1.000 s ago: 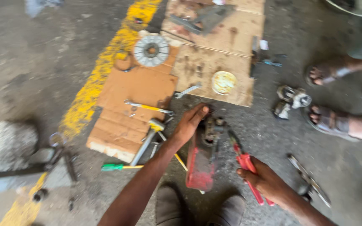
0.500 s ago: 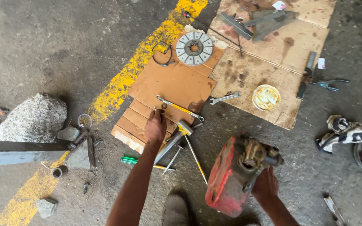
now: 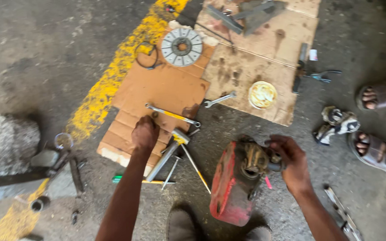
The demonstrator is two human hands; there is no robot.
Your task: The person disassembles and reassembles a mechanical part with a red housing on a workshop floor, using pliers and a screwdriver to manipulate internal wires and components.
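My left hand rests knuckles-up on the brown cardboard, fingers curled; anything under it is hidden. It lies just below a long yellow-and-steel wrench and beside a steel-handled hammer. My right hand grips the dirty metal assembly on top of a red engine housing standing on the concrete in front of my shoes.
A round clutch disc, a wire ring, a spanner and a round pale tin lie on cardboard. A green-handled screwdriver lies near. A stone sits left. Another person's sandalled feet are right.
The view has dropped closer. My left hand went from the red housing to the tools on the cardboard. My right hand let go of red-handled pliers and took hold of the housing's metal top.
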